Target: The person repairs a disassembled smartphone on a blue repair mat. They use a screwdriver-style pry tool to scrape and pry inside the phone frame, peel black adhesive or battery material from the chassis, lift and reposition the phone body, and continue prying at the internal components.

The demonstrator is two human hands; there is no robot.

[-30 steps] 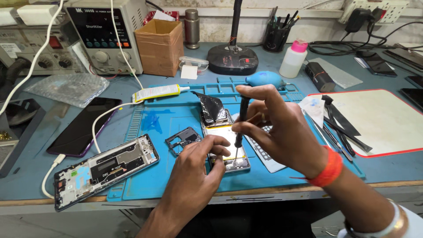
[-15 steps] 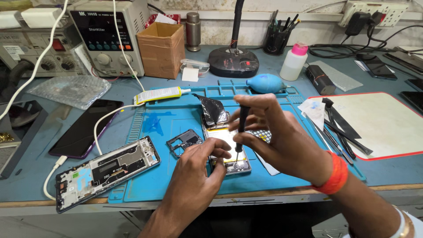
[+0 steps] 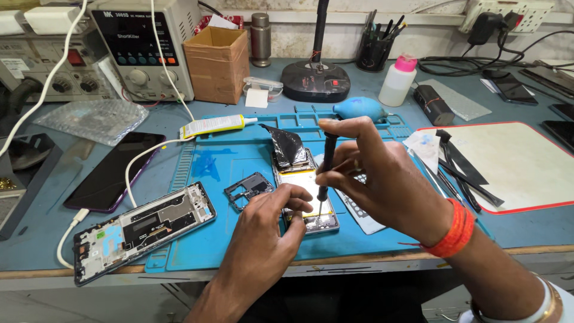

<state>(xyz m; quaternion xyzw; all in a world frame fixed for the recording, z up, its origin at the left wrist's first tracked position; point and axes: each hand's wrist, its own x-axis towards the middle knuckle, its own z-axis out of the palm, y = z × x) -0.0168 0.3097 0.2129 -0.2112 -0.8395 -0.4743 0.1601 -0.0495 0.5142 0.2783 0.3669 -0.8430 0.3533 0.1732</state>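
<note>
Both hands work over one opened phone (image 3: 305, 197) lying lengthwise on the blue mat (image 3: 239, 161). Left hand (image 3: 263, 233) curls narrowly, fingertips pinning the phone's lower left edge. Right hand (image 3: 382, 179) grips one upright screwdriver (image 3: 324, 170), its tip touching the phone's lower end. One stripped phone frame (image 3: 143, 230) lies near the table's front edge, one small black bracket (image 3: 248, 188) just beside the left hand. Bare mat remains leftward.

I see both forearms bare, no sleeves. My right hand (image 3: 382, 179) has a bundle of orange-red thread at the wrist. My left hand (image 3: 263, 239) wears nothing, no rings visible.
</note>
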